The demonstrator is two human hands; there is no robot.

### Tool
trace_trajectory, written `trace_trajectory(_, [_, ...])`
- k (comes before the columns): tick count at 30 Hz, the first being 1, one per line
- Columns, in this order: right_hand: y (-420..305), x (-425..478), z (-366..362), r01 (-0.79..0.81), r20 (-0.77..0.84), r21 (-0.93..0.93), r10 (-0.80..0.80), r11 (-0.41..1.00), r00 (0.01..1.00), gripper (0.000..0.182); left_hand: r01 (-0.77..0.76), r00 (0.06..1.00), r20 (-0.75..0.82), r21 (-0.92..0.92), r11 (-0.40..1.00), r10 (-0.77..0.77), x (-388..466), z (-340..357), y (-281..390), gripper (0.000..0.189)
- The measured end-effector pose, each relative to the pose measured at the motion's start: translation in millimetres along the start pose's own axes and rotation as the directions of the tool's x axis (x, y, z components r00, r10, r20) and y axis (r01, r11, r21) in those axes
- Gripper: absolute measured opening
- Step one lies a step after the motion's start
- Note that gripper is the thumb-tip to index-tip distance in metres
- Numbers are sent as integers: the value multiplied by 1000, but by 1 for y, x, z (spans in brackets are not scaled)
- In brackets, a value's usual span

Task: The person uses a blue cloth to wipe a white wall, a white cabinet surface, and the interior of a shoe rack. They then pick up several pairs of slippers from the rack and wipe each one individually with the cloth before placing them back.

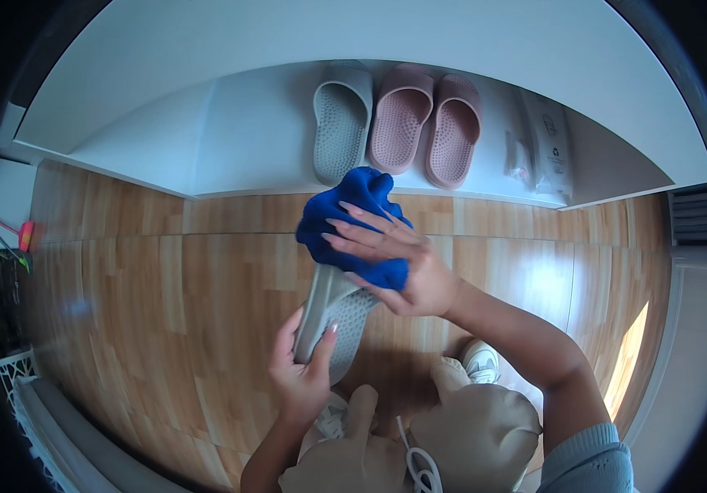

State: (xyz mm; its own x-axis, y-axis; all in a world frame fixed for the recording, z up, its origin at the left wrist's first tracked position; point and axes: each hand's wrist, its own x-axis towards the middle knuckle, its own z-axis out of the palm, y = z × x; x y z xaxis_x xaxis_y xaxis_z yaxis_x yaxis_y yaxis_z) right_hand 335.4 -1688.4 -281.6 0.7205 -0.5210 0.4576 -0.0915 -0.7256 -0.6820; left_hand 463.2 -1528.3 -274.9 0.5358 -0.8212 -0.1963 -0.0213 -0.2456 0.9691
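My left hand (304, 370) grips a grey slipper (347, 333) by its heel end, thumb on the bumpy insole. Over the slipper's toe and strap lies a blue cloth (353, 215), which my right hand (396, 259) presses down with spread fingers; the cloth hides the toe. Beyond it, on the white cabinet's bottom shelf (255, 142), stand another grey slipper (342, 132) and, to its right, a pair of pink slippers, one beside the grey one (399, 132) and one farther right (452, 142).
Clear plastic packaging (550, 148) with printing lies at the shelf's right. Around me is a wood-look floor (205, 296). A red-headed tool (25, 235) is at the far left, and a white lattice-edged piece (17, 363) at lower left. My shoes and knees are below.
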Motion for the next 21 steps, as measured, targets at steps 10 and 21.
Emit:
trace_trajectory(10, [-7,-26,-26,-332,-245,794,767,510,593,36,-133,989,-41,144,981,140,29,-21,14,31])
trace_trajectory(21, [3,28,32,-436,-179,0,429,900,885,33,-80,995,-48,70,994,83,15,9,2,33])
